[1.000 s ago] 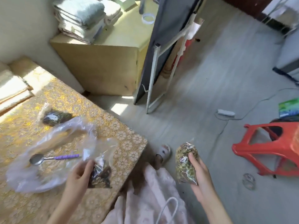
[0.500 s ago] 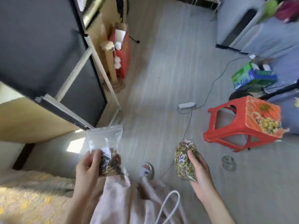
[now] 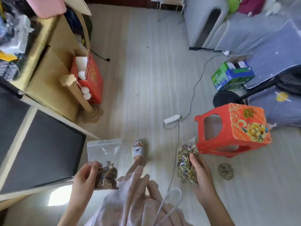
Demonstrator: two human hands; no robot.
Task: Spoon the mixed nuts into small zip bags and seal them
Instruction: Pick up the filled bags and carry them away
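Head view: left hand [image 3: 84,176] pinching half-filled zip bag [image 3: 104,162], right hand [image 3: 201,170] gripping full nut bag [image 3: 186,162], hands apart; best kept upright, strip pressed end to end

Blurred shelf clutter [image 3: 14,35] upper left

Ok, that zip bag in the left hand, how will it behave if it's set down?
The zip bag is probably floppy: thin clear film, with nuts filling only its bottom. Bottom-heavy, so the empty top would likely fold over. The left hand grips it by the filled part, which seems the steadier hold.
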